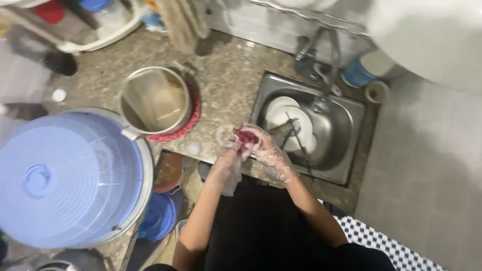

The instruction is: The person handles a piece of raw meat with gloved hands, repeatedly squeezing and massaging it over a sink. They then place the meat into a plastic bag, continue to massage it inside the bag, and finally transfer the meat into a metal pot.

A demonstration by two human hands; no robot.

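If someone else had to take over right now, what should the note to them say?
Left hand and right hand, both in clear plastic gloves, together hold a dark red chunk over the counter edge beside the sink.
White plates and utensils lie in the sink.
A steel pot sits on a red mat; a blue colander rests upside down on a large basin.
The chunk is in hand, not in the pot or the sink.

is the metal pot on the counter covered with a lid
No, the metal pot stands open on a red mat, its inside visible, while both gloved hands hold a red piece beside the sink.
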